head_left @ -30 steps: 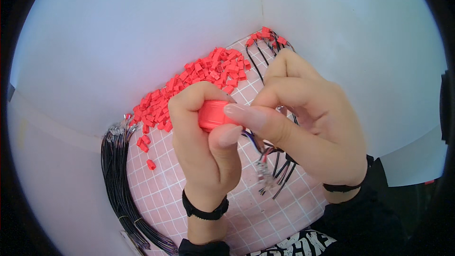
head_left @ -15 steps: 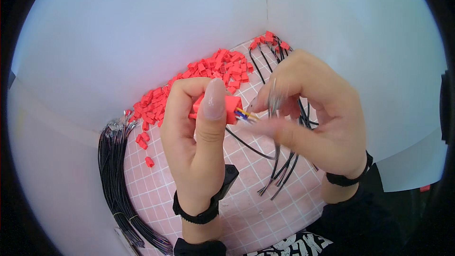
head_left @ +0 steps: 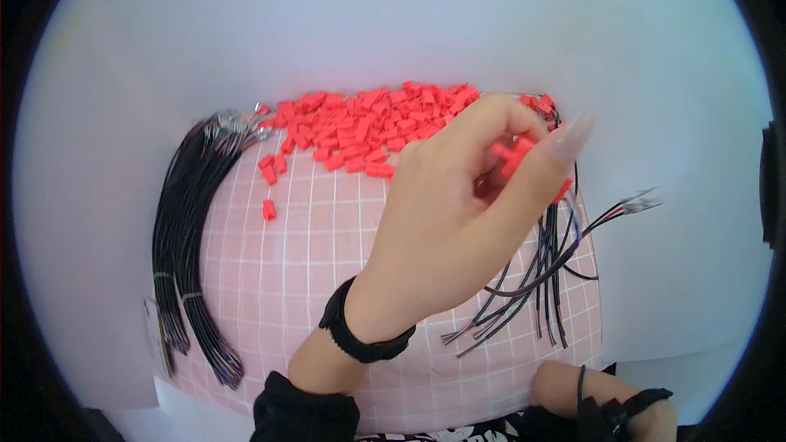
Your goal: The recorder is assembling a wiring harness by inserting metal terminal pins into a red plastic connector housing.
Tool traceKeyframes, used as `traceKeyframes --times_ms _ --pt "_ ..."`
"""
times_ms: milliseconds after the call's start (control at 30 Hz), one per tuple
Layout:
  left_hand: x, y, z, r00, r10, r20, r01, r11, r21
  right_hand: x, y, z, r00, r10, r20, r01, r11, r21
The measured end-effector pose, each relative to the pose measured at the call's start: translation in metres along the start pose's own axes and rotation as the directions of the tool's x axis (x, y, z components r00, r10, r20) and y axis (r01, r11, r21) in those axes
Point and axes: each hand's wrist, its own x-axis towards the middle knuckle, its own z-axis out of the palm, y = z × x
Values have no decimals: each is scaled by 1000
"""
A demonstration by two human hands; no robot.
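1. Over the pink grid mat, your left hand pinches small red connectors with black wires trailing down.
2. Your right hand rests low; its grip is hidden.

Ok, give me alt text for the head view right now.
The left hand reaches right across a pink grid mat, pinching red connectors above loose black wires. A pile of red connectors lies behind, a black wire bundle at left.

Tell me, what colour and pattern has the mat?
Pink with a white grid, in the head view: mat.
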Motion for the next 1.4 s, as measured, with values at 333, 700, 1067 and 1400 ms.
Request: traceKeyframes --times_ms 333,700,1067,1400 --pt "0 6 -4 998 -42 42 42 999 21 6 5 33 976 -27 218 -3 991 136" --pt "-6 1 -8 998 -48 -28 47 999 -8 -18 -28 18 905 -147 400 45 966 254" --pt "-5 3 14 999 -32 -21 30 997 -71 -9 -1 7 758 98 -645 -604 480 -636" --pt "-6 1 12 994 -39 -99 21 985 -171 10 34 11 873 45 -485 -435 519 -735"
